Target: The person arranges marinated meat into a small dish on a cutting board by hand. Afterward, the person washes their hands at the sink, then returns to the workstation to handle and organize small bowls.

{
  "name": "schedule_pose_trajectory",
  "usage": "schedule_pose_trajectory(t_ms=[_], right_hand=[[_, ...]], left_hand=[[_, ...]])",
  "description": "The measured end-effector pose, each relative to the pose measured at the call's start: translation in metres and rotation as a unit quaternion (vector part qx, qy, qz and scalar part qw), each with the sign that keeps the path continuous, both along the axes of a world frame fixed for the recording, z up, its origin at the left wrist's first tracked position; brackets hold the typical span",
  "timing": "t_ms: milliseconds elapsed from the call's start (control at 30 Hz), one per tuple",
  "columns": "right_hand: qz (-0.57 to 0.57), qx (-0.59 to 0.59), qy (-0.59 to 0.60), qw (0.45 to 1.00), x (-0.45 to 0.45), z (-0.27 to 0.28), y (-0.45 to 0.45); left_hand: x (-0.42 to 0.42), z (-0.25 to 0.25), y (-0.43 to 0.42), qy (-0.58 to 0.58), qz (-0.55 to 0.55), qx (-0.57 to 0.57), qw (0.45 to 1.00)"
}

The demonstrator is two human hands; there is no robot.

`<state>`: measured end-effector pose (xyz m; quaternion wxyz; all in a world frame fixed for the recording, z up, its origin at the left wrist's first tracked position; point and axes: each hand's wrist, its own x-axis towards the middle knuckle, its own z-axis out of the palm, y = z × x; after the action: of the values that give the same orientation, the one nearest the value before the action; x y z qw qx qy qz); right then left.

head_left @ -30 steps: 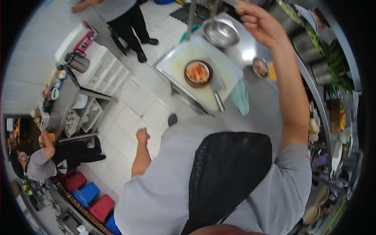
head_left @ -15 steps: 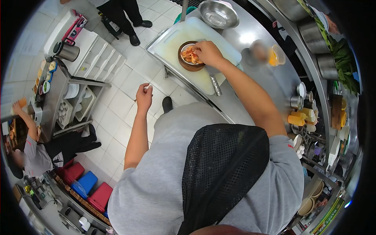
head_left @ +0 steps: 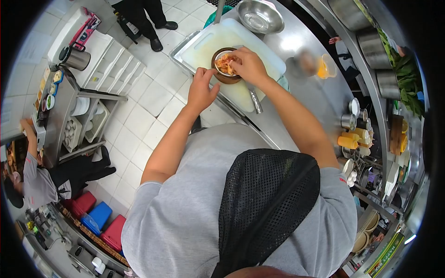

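Note:
A round brown bowl (head_left: 214, 57) with a pale inner rim stands on the white cutting board (head_left: 209, 39). Orange-red food pieces (head_left: 224, 64), perhaps cooked meat or shrimp, fill it. My right hand (head_left: 251, 67) reaches over the bowl's right side, its fingertips pinched on some of that food. At the bowl's lower left is my left hand (head_left: 201, 91), thumb and fingers apart, the fingertips close to the rim; whether they touch it I cannot tell. Beside the bowl, to its lower right, lies a knife (head_left: 256, 102), its blade partly hidden beneath my right wrist.
A metal bowl (head_left: 260, 16) sits on the steel counter (head_left: 320, 99) behind the board. Further right stands a plastic cup (head_left: 327, 66) of orange liquid. Yellow squeeze bottles (head_left: 348, 141) line the right side. Two co-workers are at the left, one by a shelf unit (head_left: 76, 125).
My left hand has risen from beside my body to the bowl's lower left, and its fingers have spread. My right hand stays at the food, having shifted only slightly.

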<state>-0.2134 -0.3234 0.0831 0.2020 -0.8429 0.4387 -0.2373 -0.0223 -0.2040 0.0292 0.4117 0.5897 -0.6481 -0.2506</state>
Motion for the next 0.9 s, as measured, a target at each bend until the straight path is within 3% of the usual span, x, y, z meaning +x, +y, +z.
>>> schedule_pose_trajectory(t_ms=[133, 267, 300, 333, 433, 667, 733, 833, 900], right_hand=[[-0.034, 0.035, -0.105, 0.993, 0.005, 0.027, 0.007], [-0.015, -0.024, -0.088, 0.996, 0.004, 0.013, 0.008], [-0.002, -0.019, -0.031, 0.999, 0.002, 0.011, 0.009], [0.011, -0.013, 0.026, 1.000, 0.001, 0.008, 0.011], [-0.032, 0.010, 0.004, 0.999, 0.008, 0.034, 0.015], [-0.003, -0.012, 0.001, 1.000, -0.004, 0.017, 0.013], [-0.084, 0.052, -0.056, 0.994, -0.011, 0.016, 0.016], [-0.116, 0.148, -0.152, 0.970, -0.020, 0.007, 0.023], [-0.135, 0.157, -0.179, 0.962, -0.021, 0.007, 0.025]], left_hand=[[-0.009, -0.005, -0.001, -0.011, 0.012, -0.011, 1.000], [-0.026, -0.013, 0.000, -0.051, 0.004, -0.044, 0.998], [-0.030, -0.016, 0.001, -0.052, 0.003, -0.044, 0.998], [-0.033, -0.019, 0.002, -0.042, 0.009, -0.037, 0.998], [-0.033, -0.022, -0.001, -0.014, 0.027, -0.034, 0.999], [-0.009, -0.027, -0.038, 0.117, 0.062, -0.026, 0.991], [-0.001, -0.020, -0.060, 0.138, 0.084, -0.023, 0.987], [0.026, -0.023, -0.116, 0.029, 0.022, -0.007, 0.999], [0.035, -0.013, -0.147, -0.045, -0.084, 0.097, 0.991]])
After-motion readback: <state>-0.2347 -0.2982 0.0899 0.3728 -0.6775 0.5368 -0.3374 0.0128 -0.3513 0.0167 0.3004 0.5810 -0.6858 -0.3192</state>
